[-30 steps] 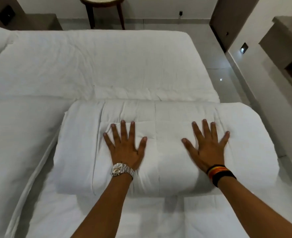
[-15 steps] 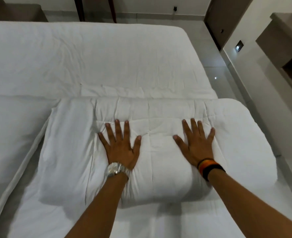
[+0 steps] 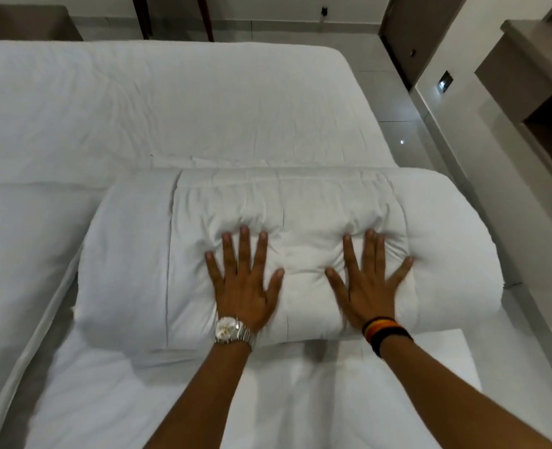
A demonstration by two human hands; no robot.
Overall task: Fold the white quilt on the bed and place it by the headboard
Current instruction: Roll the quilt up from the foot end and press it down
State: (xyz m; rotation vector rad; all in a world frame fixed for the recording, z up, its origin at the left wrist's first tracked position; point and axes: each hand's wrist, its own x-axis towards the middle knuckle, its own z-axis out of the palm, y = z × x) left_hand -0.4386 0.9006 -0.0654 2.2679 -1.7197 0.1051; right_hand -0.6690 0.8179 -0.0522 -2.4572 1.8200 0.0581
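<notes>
The white quilt (image 3: 132, 254) lies folded into a thick rounded bundle across the near part of the bed (image 3: 170, 108). Its right end hangs past the bed's right edge. My left hand (image 3: 243, 283), with a silver watch on the wrist, presses flat on the bundle's middle with fingers spread. My right hand (image 3: 368, 283), with dark and orange bands on the wrist, presses flat just to the right of it. The quilt is dented and wrinkled around both hands. Neither hand grips any fabric.
A second white bed or mattress (image 3: 15, 254) lies at the left, with a dark gap between. Tiled floor (image 3: 407, 131) runs along the bed's right side. A brown door (image 3: 410, 34) and a wall shelf unit (image 3: 537, 92) stand at right. Chair legs (image 3: 206, 21) show at the far end.
Both hands have pushed deeper into the folded quilt, which now dents and wrinkles around them. My view has moved closer.
</notes>
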